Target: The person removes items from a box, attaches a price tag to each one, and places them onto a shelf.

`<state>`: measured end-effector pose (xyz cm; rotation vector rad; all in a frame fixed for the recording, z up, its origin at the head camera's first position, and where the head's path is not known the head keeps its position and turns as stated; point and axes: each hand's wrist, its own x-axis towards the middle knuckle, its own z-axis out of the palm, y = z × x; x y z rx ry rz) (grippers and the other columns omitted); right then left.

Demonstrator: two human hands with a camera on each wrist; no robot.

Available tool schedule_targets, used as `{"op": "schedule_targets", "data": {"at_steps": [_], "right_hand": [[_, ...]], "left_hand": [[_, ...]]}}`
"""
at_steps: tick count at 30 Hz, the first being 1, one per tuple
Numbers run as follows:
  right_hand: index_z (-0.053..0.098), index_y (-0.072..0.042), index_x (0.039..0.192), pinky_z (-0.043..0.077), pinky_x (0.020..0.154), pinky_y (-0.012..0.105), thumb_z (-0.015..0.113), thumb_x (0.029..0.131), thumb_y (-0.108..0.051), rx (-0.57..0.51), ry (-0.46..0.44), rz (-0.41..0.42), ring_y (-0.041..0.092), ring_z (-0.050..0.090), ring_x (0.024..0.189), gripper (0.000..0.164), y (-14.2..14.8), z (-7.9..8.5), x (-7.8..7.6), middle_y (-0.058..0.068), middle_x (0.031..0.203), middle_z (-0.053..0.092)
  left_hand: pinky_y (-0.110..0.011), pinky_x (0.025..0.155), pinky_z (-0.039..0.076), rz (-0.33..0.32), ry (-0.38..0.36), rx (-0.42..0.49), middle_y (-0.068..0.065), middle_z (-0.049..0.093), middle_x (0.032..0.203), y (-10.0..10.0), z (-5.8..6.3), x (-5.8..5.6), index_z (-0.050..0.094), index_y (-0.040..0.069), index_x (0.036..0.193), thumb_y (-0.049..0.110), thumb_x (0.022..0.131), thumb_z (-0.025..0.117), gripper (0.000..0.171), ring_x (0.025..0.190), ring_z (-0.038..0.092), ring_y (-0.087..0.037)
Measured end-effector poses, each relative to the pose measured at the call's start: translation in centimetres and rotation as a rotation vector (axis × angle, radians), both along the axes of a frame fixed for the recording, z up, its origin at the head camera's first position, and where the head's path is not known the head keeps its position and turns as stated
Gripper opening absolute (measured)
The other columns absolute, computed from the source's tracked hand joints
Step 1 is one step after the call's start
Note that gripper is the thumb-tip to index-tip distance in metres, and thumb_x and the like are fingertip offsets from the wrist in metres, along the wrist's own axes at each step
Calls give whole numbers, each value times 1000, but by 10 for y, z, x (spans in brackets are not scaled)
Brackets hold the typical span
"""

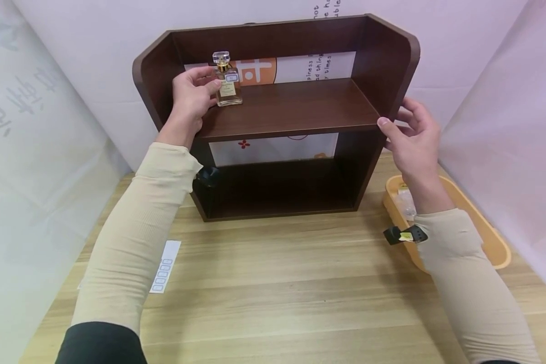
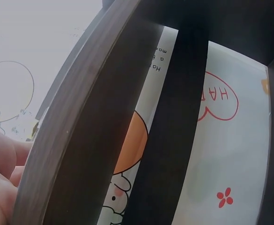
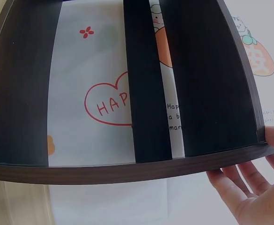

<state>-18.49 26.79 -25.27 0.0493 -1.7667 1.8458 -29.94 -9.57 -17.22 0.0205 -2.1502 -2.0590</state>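
A clear glass perfume bottle with a faceted stopper and a pale label stands upright at the left end of the upper board of a dark brown shelf unit. My left hand holds it from the left, thumb at its front. Whether its base touches the board, I cannot tell. In the left wrist view that hand is partly seen, and the bottle is almost wholly hidden. On the other side, my right hand grips the unit's right side panel, thumb on the front edge, fingers round the outside.
A yellow plastic basket with a clear packet in it stands right of the unit, partly under my right forearm. A white printed sheet lies on the wooden table beside my left forearm. White printed cloth hangs behind.
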Motion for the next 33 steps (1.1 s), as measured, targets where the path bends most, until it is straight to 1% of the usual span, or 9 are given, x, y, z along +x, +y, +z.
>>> {"op": "schedule_targets", "data": {"at_steps": [5, 9, 14, 17, 20, 22, 27, 29, 33], "right_hand": [[66, -19, 131, 58, 66, 23, 78, 87, -9, 20, -5, 2, 24, 65, 92, 46, 0, -1, 0, 9, 117, 64], [65, -20, 132, 58, 67, 23, 77, 88, -10, 25, -16, 8, 25, 64, 95, 47, 2, -1, 1, 10, 120, 63], [64, -19, 133, 58, 66, 23, 78, 87, -10, 28, -21, 18, 23, 64, 94, 49, 4, 0, 2, 10, 119, 63], [64, -18, 133, 59, 64, 23, 80, 86, -9, 20, -23, 40, 22, 65, 92, 50, 4, 1, 1, 10, 117, 63], [64, -17, 132, 59, 64, 23, 80, 85, -7, 17, -35, 69, 20, 65, 92, 51, 5, 3, 2, 8, 115, 63], [64, -15, 132, 59, 64, 24, 80, 85, -6, 25, -37, 90, 19, 66, 91, 50, 7, 4, 2, 8, 113, 63], [64, -11, 131, 59, 65, 23, 79, 86, -5, 53, -47, 140, 17, 68, 89, 48, 15, 5, 5, 7, 111, 65], [64, -12, 132, 59, 66, 22, 79, 86, -6, 77, -58, 146, 16, 68, 89, 48, 19, 5, 9, 6, 112, 65], [64, -13, 133, 58, 69, 20, 77, 88, -6, 124, -70, 144, 13, 70, 91, 47, 33, 3, 21, 5, 114, 66]], "left_hand": [[-28, 101, 49, -4, -15, -23, -3, 57, 137, 0, 0, 2, 64, 18, 135, 13, 96, 67, 39, 122, 55, -17], [-27, 103, 47, -21, -19, -74, -3, 53, 142, 2, 2, 5, 55, 18, 144, 18, 95, 69, 51, 125, 52, -16], [-21, 109, 37, -35, -6, -211, 0, 35, 158, 4, 4, 14, 35, 23, 156, 34, 96, 68, 70, 138, 36, -13], [-20, 113, 31, -42, 35, -281, 2, 24, 162, 6, 3, 22, 27, 23, 159, 39, 96, 66, 76, 144, 27, -11], [-20, 113, 29, -54, 105, -337, 1, 18, 163, 9, 0, 32, 22, 24, 160, 41, 95, 67, 80, 144, 25, -11], [-20, 113, 28, -63, 178, -362, 2, 16, 163, 11, -2, 39, 22, 24, 160, 41, 94, 67, 82, 143, 25, -9], [-23, 115, 22, -70, 427, -365, 0, 18, 162, 16, -14, 57, 30, 18, 158, 37, 92, 70, 79, 144, 20, -6], [-23, 115, 21, -63, 516, -343, -5, 21, 161, 20, -19, 68, 35, 11, 155, 32, 91, 71, 76, 145, 19, -6], [-22, 115, 20, -51, 646, -283, -14, 30, 156, 32, -23, 99, 45, 0, 147, 16, 90, 71, 64, 143, 23, -9]]}}
